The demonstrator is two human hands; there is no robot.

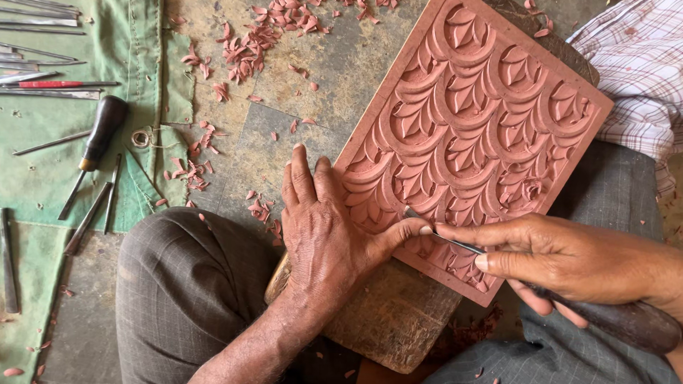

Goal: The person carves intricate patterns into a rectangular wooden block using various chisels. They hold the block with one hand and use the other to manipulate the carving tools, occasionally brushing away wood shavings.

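- The reddish-pink rectangular slab carved with rows of leaf and scale shapes (473,135) lies tilted across the person's lap, its lower corner resting on a worn brown wooden block (395,316).
- The left hand (324,235) lies flat, palm down, at the slab's lower left edge; its fingers are stretched out and hold nothing, while the thumb presses against the blade.
- The right hand (548,256) is closed around a thin steel chisel with a dark wooden handle (626,321), its tip touching the carving near the lower edge.
- Pink shavings (249,43) lie scattered on the stone floor above and left of the slab.
- A green cloth (135,43) at far left carries a dark-handled tool (99,135) and several slim metal tools, well apart from both hands.
- A checked sleeve (640,64) shows at top right.
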